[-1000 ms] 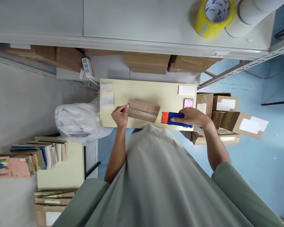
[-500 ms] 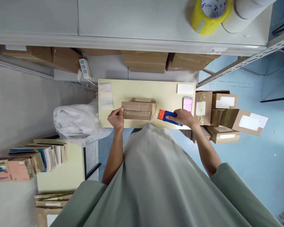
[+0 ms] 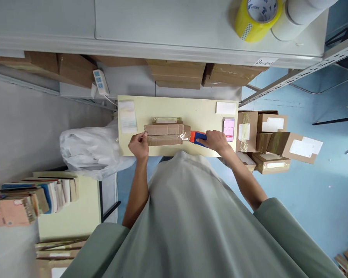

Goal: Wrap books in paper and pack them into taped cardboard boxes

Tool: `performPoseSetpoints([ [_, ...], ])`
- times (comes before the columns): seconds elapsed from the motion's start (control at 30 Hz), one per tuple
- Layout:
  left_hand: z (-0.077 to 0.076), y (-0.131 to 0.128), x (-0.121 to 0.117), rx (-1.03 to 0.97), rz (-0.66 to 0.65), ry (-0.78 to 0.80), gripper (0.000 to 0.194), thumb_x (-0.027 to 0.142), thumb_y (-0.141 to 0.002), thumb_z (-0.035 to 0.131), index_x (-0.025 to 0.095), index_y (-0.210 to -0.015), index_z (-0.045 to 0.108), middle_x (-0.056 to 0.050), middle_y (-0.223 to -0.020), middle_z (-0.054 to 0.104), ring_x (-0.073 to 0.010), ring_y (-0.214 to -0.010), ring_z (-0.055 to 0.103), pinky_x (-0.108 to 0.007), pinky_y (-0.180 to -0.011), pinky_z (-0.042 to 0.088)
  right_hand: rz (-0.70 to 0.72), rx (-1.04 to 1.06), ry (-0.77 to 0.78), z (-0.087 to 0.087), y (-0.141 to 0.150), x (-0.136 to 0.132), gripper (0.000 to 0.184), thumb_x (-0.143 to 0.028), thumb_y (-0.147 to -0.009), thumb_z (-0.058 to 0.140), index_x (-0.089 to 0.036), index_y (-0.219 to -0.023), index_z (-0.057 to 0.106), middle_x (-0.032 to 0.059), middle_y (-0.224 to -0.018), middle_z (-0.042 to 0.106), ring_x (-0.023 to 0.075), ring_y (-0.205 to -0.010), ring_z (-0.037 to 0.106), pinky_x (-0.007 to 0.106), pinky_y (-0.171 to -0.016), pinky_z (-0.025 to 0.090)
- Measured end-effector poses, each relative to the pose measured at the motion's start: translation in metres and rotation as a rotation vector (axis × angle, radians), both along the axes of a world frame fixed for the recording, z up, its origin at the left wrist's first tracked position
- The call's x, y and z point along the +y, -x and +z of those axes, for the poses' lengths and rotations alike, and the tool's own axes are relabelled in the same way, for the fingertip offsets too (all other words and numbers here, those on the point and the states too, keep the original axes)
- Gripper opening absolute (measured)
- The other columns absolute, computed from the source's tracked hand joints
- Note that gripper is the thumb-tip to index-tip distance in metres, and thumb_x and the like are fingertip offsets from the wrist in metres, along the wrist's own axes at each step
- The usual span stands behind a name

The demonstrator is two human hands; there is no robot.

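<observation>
One left hand (image 3: 139, 145) pinches the left end of a cardboard package (image 3: 164, 134) over the table (image 3: 174, 105), its long axis running left to right, taped end facing the blue-and-orange tool (image 3: 199, 138) that the right hand (image 3: 216, 139) grips, near a lit phone (image 3: 228, 129).

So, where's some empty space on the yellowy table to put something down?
The table's far side has the biggest bare strip, between the pale sheet and white rectangle. A smaller patch lies between the back box and phone, beyond the right hand. The near side is crowded: left hand, brown packet, blue tool, right hand.
</observation>
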State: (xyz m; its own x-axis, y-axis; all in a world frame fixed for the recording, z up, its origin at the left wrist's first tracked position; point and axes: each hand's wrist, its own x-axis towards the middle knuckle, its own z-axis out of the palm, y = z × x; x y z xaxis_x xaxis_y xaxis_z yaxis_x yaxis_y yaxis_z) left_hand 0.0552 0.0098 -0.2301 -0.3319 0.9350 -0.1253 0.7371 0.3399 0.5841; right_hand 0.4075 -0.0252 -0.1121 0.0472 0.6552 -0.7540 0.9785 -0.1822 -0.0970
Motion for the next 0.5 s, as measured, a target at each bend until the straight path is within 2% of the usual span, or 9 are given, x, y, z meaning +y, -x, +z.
performPoseSetpoints([
  [0.07,-0.002,0.003,0.000,0.022,-0.031,0.035,0.021,0.035,-0.100,0.066,0.019,-0.102,0.078,-0.012,-0.107,0.079,-0.0270,-0.099,0.076,-0.042,-0.104,0.059,0.000,-0.002,-0.001,-0.006,0.003,0.001,0.059,-0.067,-0.110,0.055,-0.013,-0.123,0.077,0.0243,-0.120,0.080,0.0359,-0.112,0.079,0.037,-0.088,0.054],
  [0.13,-0.003,0.000,-0.001,0.048,-0.064,0.056,0.021,0.032,-0.101,0.065,0.017,-0.109,0.077,-0.016,-0.113,0.078,-0.0302,-0.107,0.076,-0.046,-0.108,0.058,0.001,-0.008,0.001,-0.013,0.007,0.002,0.059,-0.066,-0.111,0.055,-0.013,-0.125,0.076,0.0246,-0.122,0.080,0.0353,-0.113,0.079,0.037,-0.089,0.054],
  [0.23,0.001,-0.018,-0.004,0.075,-0.161,-0.064,0.038,0.032,-0.106,0.061,0.013,-0.138,0.070,-0.024,-0.146,0.067,-0.0362,-0.141,0.063,-0.054,-0.125,0.048,0.006,-0.025,-0.016,-0.023,0.015,0.002,0.059,-0.065,-0.111,0.055,-0.012,-0.128,0.074,0.0248,-0.123,0.080,0.0345,-0.115,0.079,0.036,-0.091,0.054],
  [0.3,0.005,-0.041,-0.006,0.054,-0.359,-0.164,0.047,0.036,-0.113,0.051,0.016,-0.154,0.061,-0.021,-0.168,0.053,-0.0336,-0.163,0.044,-0.054,-0.136,0.036,0.009,-0.042,-0.038,-0.027,0.020,0.002,0.057,-0.063,-0.111,0.057,-0.011,-0.128,0.074,0.0243,-0.122,0.081,0.0343,-0.114,0.079,0.036,-0.090,0.054],
  [0.33,0.007,-0.055,-0.008,0.035,-0.514,-0.176,0.049,0.037,-0.116,0.043,0.018,-0.159,0.058,-0.018,-0.173,0.050,-0.0312,-0.168,0.036,-0.054,-0.139,0.031,0.010,-0.049,-0.049,-0.029,0.022,0.001,0.057,-0.062,-0.111,0.058,-0.011,-0.127,0.075,0.0239,-0.121,0.081,0.0342,-0.113,0.080,0.036,-0.089,0.054],
  [0.4,0.006,-0.082,-0.010,0.003,-0.859,-0.129,0.058,0.040,-0.117,0.035,0.017,-0.169,0.049,-0.014,-0.181,0.042,-0.0294,-0.175,0.022,-0.055,-0.143,0.022,0.012,-0.062,-0.069,-0.030,0.026,0.002,0.056,-0.062,-0.111,0.058,-0.010,-0.126,0.075,0.0235,-0.119,0.081,0.0341,-0.112,0.080,0.036,-0.087,0.054],
  [0.43,0.004,-0.093,-0.012,0.001,-0.983,-0.091,0.061,0.039,-0.117,0.032,0.016,-0.173,0.044,-0.012,-0.183,0.038,-0.0293,-0.176,0.018,-0.056,-0.145,0.017,0.013,-0.067,-0.078,-0.030,0.027,0.002,0.057,-0.062,-0.111,0.058,-0.010,-0.126,0.075,0.0236,-0.119,0.082,0.0342,-0.112,0.080,0.035,-0.087,0.054],
  [0.5,-0.002,-0.107,-0.013,0.018,-1.100,-0.036,0.066,0.038,-0.116,0.029,0.013,-0.177,0.036,-0.012,-0.186,0.031,-0.0296,-0.177,0.015,-0.058,-0.146,0.012,0.011,-0.078,-0.098,-0.030,0.031,0.003,0.057,-0.062,-0.112,0.057,-0.010,-0.126,0.076,0.0241,-0.117,0.082,0.0343,-0.112,0.080,0.035,-0.086,0.054],
])
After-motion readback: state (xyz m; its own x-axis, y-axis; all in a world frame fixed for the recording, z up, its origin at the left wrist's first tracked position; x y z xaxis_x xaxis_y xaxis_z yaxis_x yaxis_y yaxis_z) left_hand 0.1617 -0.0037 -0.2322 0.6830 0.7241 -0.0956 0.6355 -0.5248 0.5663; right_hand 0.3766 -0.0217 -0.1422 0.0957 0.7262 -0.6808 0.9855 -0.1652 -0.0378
